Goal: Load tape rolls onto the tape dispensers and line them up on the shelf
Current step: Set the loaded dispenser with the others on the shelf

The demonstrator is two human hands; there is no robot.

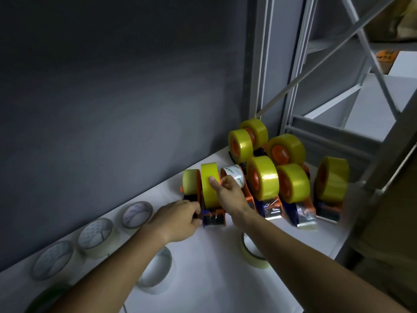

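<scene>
Nearest, loose clear tape rolls (155, 271) lie flat on the white shelf (221, 267). Further in, the left hand (178, 220) grips the dispenser (213, 216) at its base, fingers curled round it. The right hand (230, 192) pinches the yellow tape roll (209, 186) standing on this dispenser. It seems best to hold the base firmly and press the roll fully home. Behind, the loaded dispensers (262, 179) stand together.

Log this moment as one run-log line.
left hand: grips dispenser base | right hand: grips yellow tape roll | stage: seating roll
</scene>
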